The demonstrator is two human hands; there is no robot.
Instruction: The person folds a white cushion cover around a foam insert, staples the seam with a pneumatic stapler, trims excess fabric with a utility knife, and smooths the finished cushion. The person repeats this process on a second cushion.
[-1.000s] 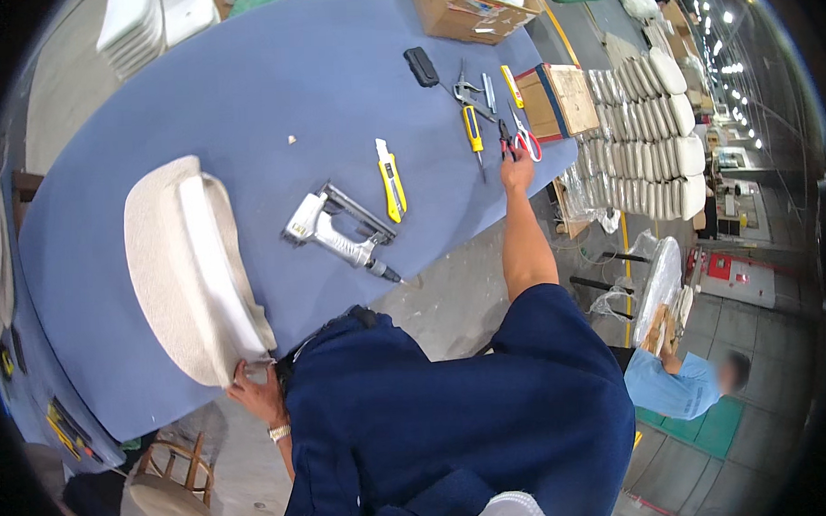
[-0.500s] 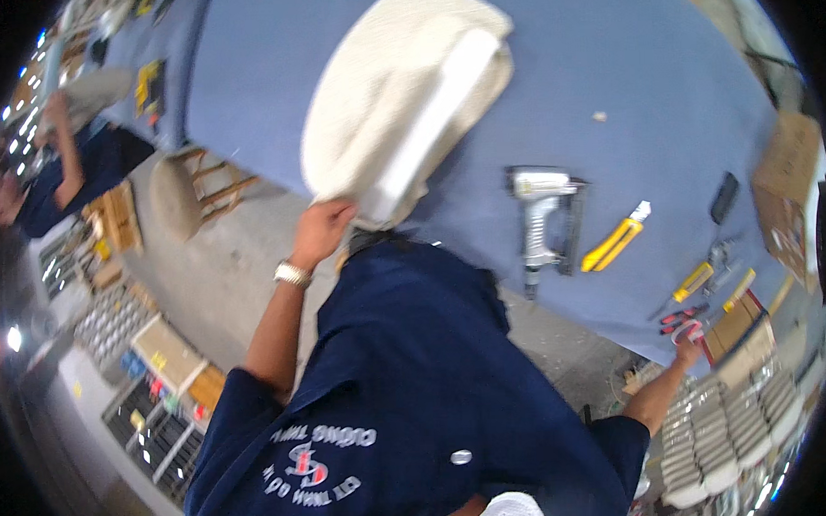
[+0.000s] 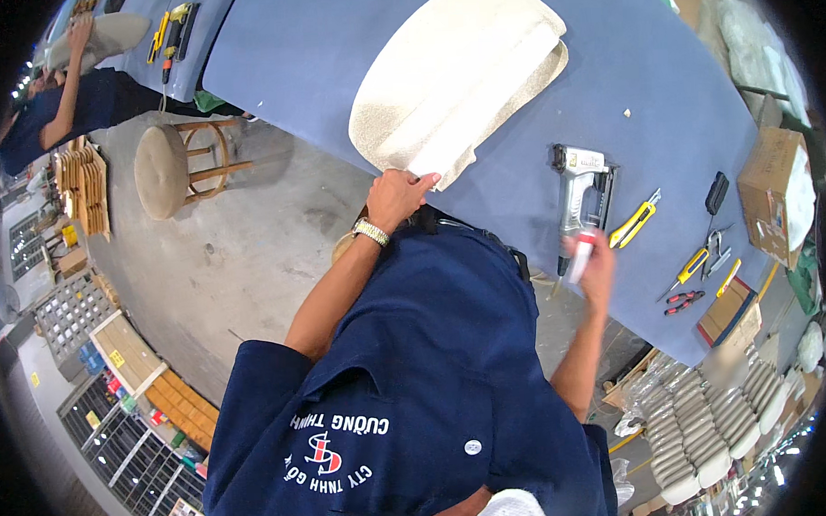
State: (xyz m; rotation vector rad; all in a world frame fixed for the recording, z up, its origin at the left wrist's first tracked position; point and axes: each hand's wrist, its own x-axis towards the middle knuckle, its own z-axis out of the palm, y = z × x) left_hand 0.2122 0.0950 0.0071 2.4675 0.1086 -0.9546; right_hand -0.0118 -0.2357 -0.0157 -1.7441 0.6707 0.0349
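Note:
A cream fabric-covered pad [image 3: 425, 85], rounded at one side, lies on the blue-covered table with a pale strip [image 3: 490, 105] along it. My left hand [image 3: 400, 197] pinches the pad's near corner at the strip's end. In my right hand [image 3: 597, 270] is a small white tube with a red end [image 3: 583, 252]; motion blurs it. That hand is over the table's front edge, beside the handle of a silver pneumatic staple gun [image 3: 574, 189]. Right of the gun lies a yellow utility knife [image 3: 635, 220].
Farther right lie a black brush [image 3: 716, 193], a yellow-handled screwdriver [image 3: 692, 265] and red-handled pliers [image 3: 684, 301]. A cardboard box [image 3: 775, 195] stands at the table's right end. To the left are a padded stool [image 3: 162, 171] and a co-worker's arm [image 3: 66, 97]. Wrapped cushions [image 3: 701, 421] are stacked lower right.
My right hand has come left from beside the pliers, carrying the red-and-white tube toward the staple gun. My left hand stays at the pad's corner. The whole view has shifted.

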